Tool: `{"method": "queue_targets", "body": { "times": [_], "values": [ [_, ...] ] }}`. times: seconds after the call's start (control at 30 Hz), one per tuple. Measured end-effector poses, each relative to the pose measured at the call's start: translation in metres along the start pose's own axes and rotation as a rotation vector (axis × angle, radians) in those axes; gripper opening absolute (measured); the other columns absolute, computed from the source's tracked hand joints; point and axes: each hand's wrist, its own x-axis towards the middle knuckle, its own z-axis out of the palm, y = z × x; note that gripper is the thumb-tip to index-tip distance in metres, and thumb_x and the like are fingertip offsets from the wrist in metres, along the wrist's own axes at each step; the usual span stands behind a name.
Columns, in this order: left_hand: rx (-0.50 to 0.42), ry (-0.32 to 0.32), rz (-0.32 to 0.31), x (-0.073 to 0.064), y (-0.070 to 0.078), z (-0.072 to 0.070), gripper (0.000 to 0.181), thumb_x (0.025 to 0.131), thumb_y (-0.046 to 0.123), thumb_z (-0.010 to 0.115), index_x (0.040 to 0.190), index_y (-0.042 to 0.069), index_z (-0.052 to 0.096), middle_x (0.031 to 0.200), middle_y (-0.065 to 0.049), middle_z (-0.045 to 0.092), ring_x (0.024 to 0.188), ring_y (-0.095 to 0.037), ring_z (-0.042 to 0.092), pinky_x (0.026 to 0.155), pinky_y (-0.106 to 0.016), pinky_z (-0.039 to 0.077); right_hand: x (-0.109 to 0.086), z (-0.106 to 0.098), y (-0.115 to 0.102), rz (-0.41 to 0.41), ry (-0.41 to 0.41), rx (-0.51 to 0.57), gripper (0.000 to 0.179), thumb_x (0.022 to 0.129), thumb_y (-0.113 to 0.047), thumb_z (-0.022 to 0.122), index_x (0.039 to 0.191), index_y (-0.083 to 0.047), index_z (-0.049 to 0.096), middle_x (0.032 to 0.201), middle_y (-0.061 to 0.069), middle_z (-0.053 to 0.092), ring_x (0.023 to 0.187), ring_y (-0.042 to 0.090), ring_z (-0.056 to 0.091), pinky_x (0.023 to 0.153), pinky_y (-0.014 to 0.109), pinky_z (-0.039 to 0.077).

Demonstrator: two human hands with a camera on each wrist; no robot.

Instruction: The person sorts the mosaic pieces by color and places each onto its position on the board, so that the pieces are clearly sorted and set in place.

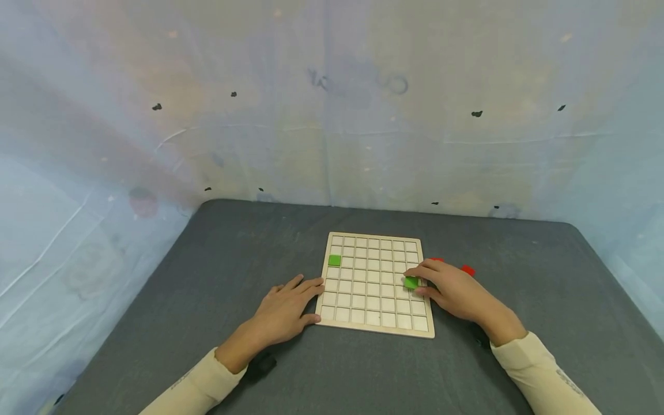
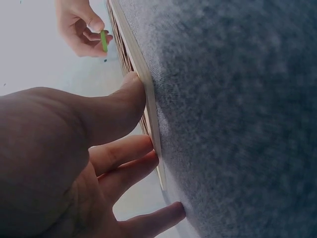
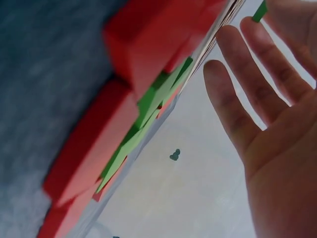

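A pale wooden grid board [image 1: 372, 282] lies on the dark grey table. Along its left edge rests my left hand [image 1: 284, 314], fingers spread and fairly straight; the left wrist view shows the thumb [image 2: 121, 106] touching the board's rim. Over the right side of the grid, my right hand [image 1: 456, 290] pinches a green square tile [image 1: 411, 282] between thumb and fingers. Seen edge-on in the left wrist view, that green tile [image 2: 103, 41] is above the board. Another green tile [image 1: 334, 260] sits in a cell of the leftmost column.
Red tiles [image 1: 468, 270] lie right of the board, partly hidden behind my right hand. In the right wrist view, several red tiles [image 3: 91, 144] and green tiles [image 3: 133, 134] lie loosely heaped on the table. A patterned cloth [image 1: 332, 144] hangs behind the table's far edge.
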Motion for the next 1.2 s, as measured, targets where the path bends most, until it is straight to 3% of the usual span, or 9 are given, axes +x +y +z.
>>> {"method": "queue_targets", "body": {
  "times": [0.23,0.43,0.9,1.2],
  "values": [
    [0.002,-0.004,-0.006,-0.001,-0.001,0.000,0.061,0.094,0.038,0.067,0.149,0.021,0.048,0.160,0.006,0.037,0.150,-0.036,0.030,0.109,-0.066,0.033,0.009,0.001,-0.005,-0.001,0.024,0.017,0.037,0.092,-0.024,0.072,0.129,-0.019,0.066,0.116,-0.005,0.064,0.091,0.007,0.061,0.079,0.032,0.052],
    [0.041,-0.020,-0.004,-0.001,-0.003,0.001,0.061,0.095,0.040,0.065,0.150,0.023,0.047,0.161,0.007,0.036,0.150,-0.035,0.030,0.111,-0.064,0.034,0.020,-0.001,-0.014,0.019,0.007,0.045,0.038,0.092,-0.025,0.072,0.129,-0.021,0.066,0.120,-0.005,0.064,0.103,0.012,0.064,0.084,0.036,0.054],
    [0.048,-0.022,-0.004,-0.002,-0.003,0.001,0.061,0.096,0.040,0.064,0.151,0.022,0.046,0.161,0.006,0.035,0.151,-0.035,0.030,0.112,-0.064,0.033,0.064,0.003,-0.030,0.031,-0.029,0.181,0.038,0.094,-0.028,0.070,0.130,-0.022,0.064,0.119,-0.005,0.063,0.101,0.012,0.063,0.081,0.033,0.053],
    [0.053,-0.019,-0.010,-0.001,-0.005,0.000,0.061,0.096,0.040,0.065,0.151,0.022,0.046,0.162,0.006,0.035,0.150,-0.035,0.030,0.112,-0.063,0.033,0.078,0.009,-0.031,0.026,-0.049,0.249,0.039,0.095,-0.026,0.069,0.132,-0.018,0.063,0.122,-0.002,0.062,0.103,0.015,0.062,0.085,0.037,0.054]
  ]
}}
